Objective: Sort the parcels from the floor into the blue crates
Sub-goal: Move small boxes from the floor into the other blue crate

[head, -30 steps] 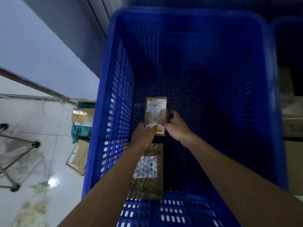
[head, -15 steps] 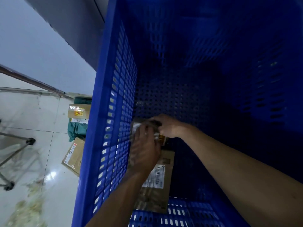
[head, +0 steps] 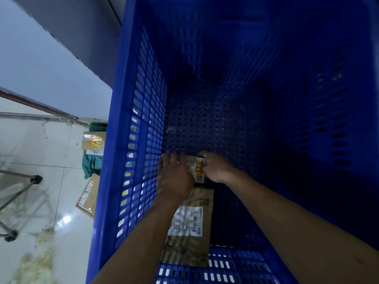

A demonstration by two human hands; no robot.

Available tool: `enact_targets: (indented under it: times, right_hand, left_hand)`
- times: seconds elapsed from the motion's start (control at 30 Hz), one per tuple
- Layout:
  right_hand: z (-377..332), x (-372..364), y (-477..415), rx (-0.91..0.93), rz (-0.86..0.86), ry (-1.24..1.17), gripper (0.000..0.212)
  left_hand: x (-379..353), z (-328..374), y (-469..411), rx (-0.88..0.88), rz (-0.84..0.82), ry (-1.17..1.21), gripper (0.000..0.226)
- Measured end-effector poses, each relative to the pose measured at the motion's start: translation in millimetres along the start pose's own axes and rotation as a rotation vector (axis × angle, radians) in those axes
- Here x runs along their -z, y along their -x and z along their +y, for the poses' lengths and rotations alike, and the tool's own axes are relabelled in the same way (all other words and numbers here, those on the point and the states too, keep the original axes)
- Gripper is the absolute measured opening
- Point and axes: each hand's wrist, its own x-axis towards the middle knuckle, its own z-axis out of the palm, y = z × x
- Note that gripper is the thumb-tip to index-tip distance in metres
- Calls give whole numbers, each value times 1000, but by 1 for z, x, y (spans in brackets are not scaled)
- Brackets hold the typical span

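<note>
I look down into a deep blue perforated crate [head: 141,128]. At its bottom, near the left wall, a small brown parcel [head: 197,170] with a yellow sticker lies flat. My left hand [head: 173,177] presses on its left part and my right hand [head: 215,168] grips its right edge. A larger brown envelope parcel [head: 191,228] with a white barcode label lies on the crate floor nearer to me, partly under my left forearm.
Outside the crate on the white tiled floor at left lie a brown box with a yellow sticker [head: 93,140], a green bag [head: 92,165] and a flat brown parcel [head: 88,195]. A metal stand leg with a wheel [head: 35,179] and scattered debris [head: 34,261] are farther left.
Both hands have lowered the small parcel from an upright hold in mid-crate down to the crate floor by the left wall. The camera has moved closer into the crate.
</note>
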Motion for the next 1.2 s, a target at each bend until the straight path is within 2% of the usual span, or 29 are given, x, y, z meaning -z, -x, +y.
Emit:
enact_targets:
  times: [0.1, 0.2, 0.33, 0.5, 0.6, 0.73, 0.83, 1.07, 1.13, 1.2]
  right_hand:
    - [0, -2, 10, -29, -1, -14, 57]
    - [-3, 3, 29, -47, 14, -48, 62]
    - [-11, 13, 59, -57, 45, -78, 56]
    - [-26, 24, 105, -73, 56, -102, 56]
    - [-38, 31, 146, -109, 65, -133, 57]
    - [-51, 38, 205, -172, 90, -276, 64]
    - [-62, 41, 241, -198, 145, -379, 59]
    - [-83, 43, 303, -156, 187, -408, 50]
    - [-87, 39, 319, -135, 185, -393, 47]
    - [-88, 35, 331, -116, 181, -372, 46]
  left_hand:
    - [9, 1, -1, 3, -50, -18, 76]
    - [21, 1, 1, 43, -121, 82, 76]
    - [43, 5, 17, 58, -199, 158, 73]
    - [71, 15, 49, 91, -248, 389, 61]
    - [95, 24, 78, 90, -299, 434, 61]
    - [126, 26, 123, 54, -362, 407, 61]
    - [148, 22, 156, 26, -421, 445, 62]
    - [182, 22, 211, 12, -374, 447, 56]
    - [185, 25, 224, 4, -322, 501, 47]
    - [185, 27, 237, 21, -286, 648, 28]
